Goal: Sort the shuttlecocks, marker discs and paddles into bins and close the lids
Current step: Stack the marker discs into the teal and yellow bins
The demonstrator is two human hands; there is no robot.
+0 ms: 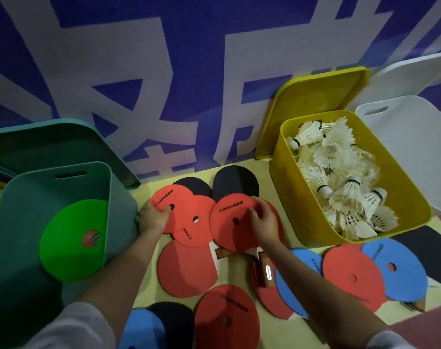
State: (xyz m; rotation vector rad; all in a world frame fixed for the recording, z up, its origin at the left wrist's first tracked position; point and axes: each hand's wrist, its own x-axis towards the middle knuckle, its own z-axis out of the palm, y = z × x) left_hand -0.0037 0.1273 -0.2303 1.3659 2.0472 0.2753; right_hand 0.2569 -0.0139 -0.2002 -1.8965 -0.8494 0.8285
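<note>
Red marker discs lie overlapped in the middle of the yellow floor mat. My left hand (152, 217) grips the leftmost red disc (164, 197) with a finger at its centre hole. My right hand (263, 222) pinches another red disc (229, 222) at its right edge. A third red disc (194, 220) lies between them. Red and black paddles (186, 268) lie under and around the discs. The teal bin (63, 187) at left holds a green disc (71, 238). The yellow bin (302, 197) at right is full of white shuttlecocks (345, 177).
More blue discs (395, 268) and red discs (350, 275) lie at the lower right, another red disc (227, 318) near the bottom. The yellow lid (315, 102) and teal lid (50, 139) lean on the blue wall. A white bin (420, 147) stands at far right.
</note>
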